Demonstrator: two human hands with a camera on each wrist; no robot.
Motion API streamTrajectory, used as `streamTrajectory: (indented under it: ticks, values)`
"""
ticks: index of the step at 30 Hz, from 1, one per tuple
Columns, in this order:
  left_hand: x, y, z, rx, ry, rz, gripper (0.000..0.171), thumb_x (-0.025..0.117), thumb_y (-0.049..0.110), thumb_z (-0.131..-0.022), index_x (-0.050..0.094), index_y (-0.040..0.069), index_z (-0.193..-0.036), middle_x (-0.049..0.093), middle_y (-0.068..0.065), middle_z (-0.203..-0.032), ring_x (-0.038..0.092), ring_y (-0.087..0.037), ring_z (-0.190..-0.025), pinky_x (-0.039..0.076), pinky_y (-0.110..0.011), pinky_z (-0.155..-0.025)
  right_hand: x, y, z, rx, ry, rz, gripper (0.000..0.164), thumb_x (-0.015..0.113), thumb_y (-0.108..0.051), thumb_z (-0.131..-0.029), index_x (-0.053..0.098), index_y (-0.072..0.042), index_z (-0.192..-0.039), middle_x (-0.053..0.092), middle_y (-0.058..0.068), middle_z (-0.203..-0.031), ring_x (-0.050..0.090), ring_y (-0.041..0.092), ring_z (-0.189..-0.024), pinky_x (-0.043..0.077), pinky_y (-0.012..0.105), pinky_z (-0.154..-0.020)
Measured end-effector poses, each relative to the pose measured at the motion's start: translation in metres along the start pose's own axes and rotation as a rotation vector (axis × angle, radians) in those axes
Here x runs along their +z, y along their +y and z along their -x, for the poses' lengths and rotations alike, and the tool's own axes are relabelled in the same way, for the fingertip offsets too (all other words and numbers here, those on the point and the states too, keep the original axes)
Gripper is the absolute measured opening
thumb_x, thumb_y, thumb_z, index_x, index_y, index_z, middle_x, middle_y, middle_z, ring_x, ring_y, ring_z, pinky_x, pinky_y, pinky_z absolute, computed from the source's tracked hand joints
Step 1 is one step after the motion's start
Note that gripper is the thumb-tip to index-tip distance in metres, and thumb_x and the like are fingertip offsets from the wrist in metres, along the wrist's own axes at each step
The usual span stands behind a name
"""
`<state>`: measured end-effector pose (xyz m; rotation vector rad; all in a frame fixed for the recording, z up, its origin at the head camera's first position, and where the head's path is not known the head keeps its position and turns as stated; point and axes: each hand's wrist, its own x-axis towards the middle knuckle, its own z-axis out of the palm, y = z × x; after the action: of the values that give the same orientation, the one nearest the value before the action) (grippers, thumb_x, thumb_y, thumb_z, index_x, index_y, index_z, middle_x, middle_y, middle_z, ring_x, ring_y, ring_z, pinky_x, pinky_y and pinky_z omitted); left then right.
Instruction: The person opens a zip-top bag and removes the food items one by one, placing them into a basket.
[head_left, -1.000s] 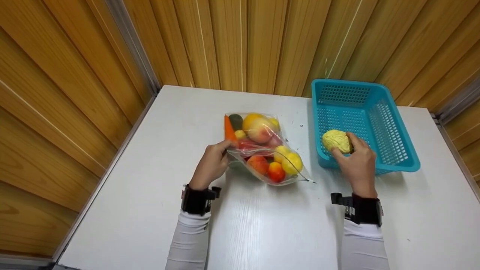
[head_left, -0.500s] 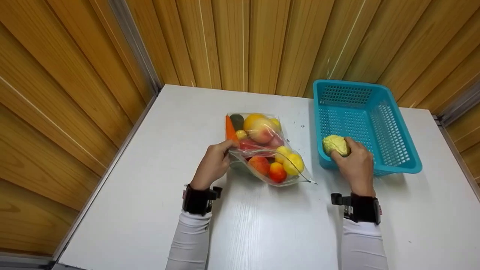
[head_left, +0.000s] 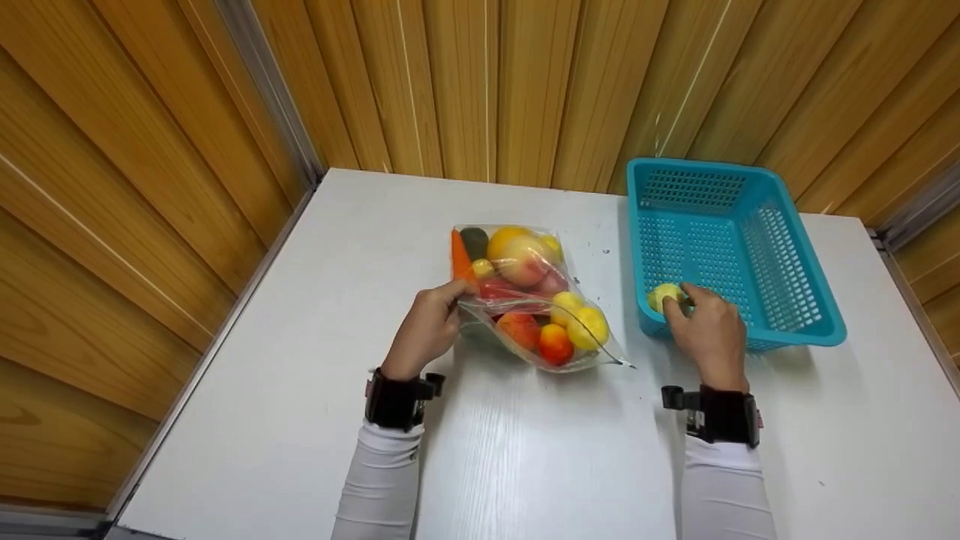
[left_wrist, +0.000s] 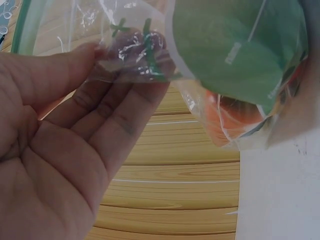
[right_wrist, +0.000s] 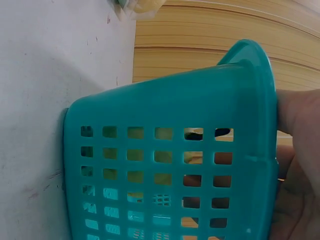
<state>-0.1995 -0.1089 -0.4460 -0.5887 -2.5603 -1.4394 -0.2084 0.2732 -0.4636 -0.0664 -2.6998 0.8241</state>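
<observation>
My left hand [head_left: 427, 326] pinches the near left edge of a clear zip bag [left_wrist: 225, 40] with green print. Thumb and fingers meet across the plastic in the left wrist view. Through the bag I see a carrot [head_left: 460, 259], a dark green vegetable [head_left: 474, 241], a large peach [head_left: 523, 261], lemons [head_left: 587, 328] and red fruit [head_left: 556, 345]. My right hand [head_left: 709, 326] reaches over the near rim of a teal basket [head_left: 814, 274]. Its fingertips are at a wrinkled pale yellow cabbage [head_left: 663, 295] low in the front left corner. The basket wall obscures whether they grip it.
The bag and basket stand apart on a white table [head_left: 300, 315]. Wood-patterned panels [head_left: 525, 90] rise behind the table and along its left side. The perforated basket wall fills most of the right wrist view.
My right hand has lowered the cabbage from above the basket's near left rim down into that corner, and its fingertips are now closer together. The left hand and bag have barely moved.
</observation>
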Motion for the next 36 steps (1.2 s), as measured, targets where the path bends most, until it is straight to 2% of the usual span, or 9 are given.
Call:
streamTrajectory:
  ticks: [8, 13, 15, 18, 21, 22, 25, 28, 36]
  values:
    - [0.001, -0.001, 0.000, 0.013, 0.003, 0.003, 0.028, 0.054, -0.016, -0.094, 0.071, 0.004, -0.104, 0.075, -0.010, -0.105, 0.066, -0.019, -0.095, 0.057, -0.039, -0.085, -0.004, -0.004, 0.002, -0.016, 0.030, -0.095, 0.034, 0.061, -0.010, -0.096, 0.068, 0.013, -0.121, 0.069, 0.034, -0.115, 0.067, 0.051, -0.103, 0.053, 0.063, -0.085]
    - [0.001, 0.000, 0.000, 0.001, -0.001, -0.001, 0.034, 0.050, -0.020, -0.091, 0.072, 0.001, -0.107, 0.075, -0.012, -0.108, 0.066, -0.020, -0.097, 0.057, -0.040, -0.085, -0.009, -0.017, 0.006, -0.086, 0.080, -0.189, 0.029, 0.064, -0.004, -0.095, 0.071, 0.011, -0.118, 0.070, 0.032, -0.116, 0.068, 0.049, -0.104, 0.054, 0.061, -0.088]
    - [0.001, 0.000, 0.000, -0.003, -0.001, -0.004, 0.037, 0.049, -0.020, -0.090, 0.073, 0.001, -0.108, 0.076, -0.011, -0.107, 0.066, -0.020, -0.097, 0.057, -0.040, -0.086, -0.013, -0.024, 0.010, -0.119, 0.093, -0.227, 0.027, 0.066, -0.002, -0.095, 0.072, 0.010, -0.118, 0.071, 0.030, -0.116, 0.069, 0.047, -0.104, 0.055, 0.057, -0.090]
    - [0.001, -0.001, 0.000, -0.002, -0.001, -0.007, 0.037, 0.048, -0.020, -0.090, 0.073, 0.002, -0.106, 0.076, -0.011, -0.106, 0.066, -0.020, -0.096, 0.057, -0.040, -0.086, -0.018, -0.035, 0.016, -0.189, 0.103, -0.266, 0.024, 0.068, 0.001, -0.094, 0.074, 0.008, -0.116, 0.073, 0.025, -0.115, 0.072, 0.038, -0.102, 0.057, 0.031, -0.091]
    - [0.001, -0.001, 0.000, 0.003, 0.001, -0.011, 0.037, 0.048, -0.020, -0.089, 0.072, 0.002, -0.105, 0.076, -0.011, -0.106, 0.067, -0.020, -0.096, 0.057, -0.041, -0.086, -0.022, -0.048, 0.022, -0.290, 0.092, -0.301, 0.023, 0.070, 0.004, -0.092, 0.076, 0.005, -0.114, 0.075, 0.019, -0.113, 0.071, 0.011, -0.101, 0.049, 0.008, -0.087]
    - [0.001, -0.001, 0.000, 0.005, 0.002, -0.011, 0.037, 0.048, -0.020, -0.089, 0.072, 0.002, -0.105, 0.076, -0.011, -0.106, 0.067, -0.020, -0.096, 0.057, -0.041, -0.086, -0.023, -0.051, 0.024, -0.330, 0.084, -0.307, 0.023, 0.071, 0.005, -0.091, 0.076, 0.004, -0.114, 0.076, 0.017, -0.112, 0.071, 0.009, -0.099, 0.046, 0.004, -0.085]
    - [0.000, 0.000, 0.000, 0.006, 0.001, -0.013, 0.035, 0.049, -0.020, -0.090, 0.072, 0.002, -0.105, 0.076, -0.011, -0.106, 0.066, -0.020, -0.095, 0.057, -0.041, -0.086, -0.025, -0.062, 0.029, -0.442, 0.033, -0.320, 0.025, 0.072, 0.008, -0.089, 0.077, 0.002, -0.113, 0.077, 0.014, -0.112, 0.071, 0.008, -0.099, 0.047, 0.006, -0.087]
    - [0.000, 0.000, 0.000, 0.008, 0.001, -0.014, 0.033, 0.051, -0.018, -0.091, 0.072, 0.002, -0.105, 0.075, -0.011, -0.105, 0.066, -0.020, -0.094, 0.056, -0.041, -0.086, -0.025, -0.072, 0.035, -0.527, -0.016, -0.329, 0.027, 0.073, 0.009, -0.088, 0.077, 0.001, -0.113, 0.077, 0.011, -0.111, 0.074, 0.027, -0.097, 0.047, 0.008, -0.090]
    - [0.000, 0.000, 0.000, 0.013, -0.013, -0.008, 0.031, 0.050, -0.018, -0.092, 0.071, -0.001, -0.107, 0.075, -0.012, -0.107, 0.068, -0.023, -0.099, 0.057, -0.043, -0.088, -0.019, -0.093, 0.047, -0.671, -0.114, -0.365, 0.027, 0.076, 0.008, -0.084, 0.079, -0.002, -0.109, 0.078, 0.007, -0.106, 0.074, 0.027, -0.097, 0.047, 0.009, -0.094]
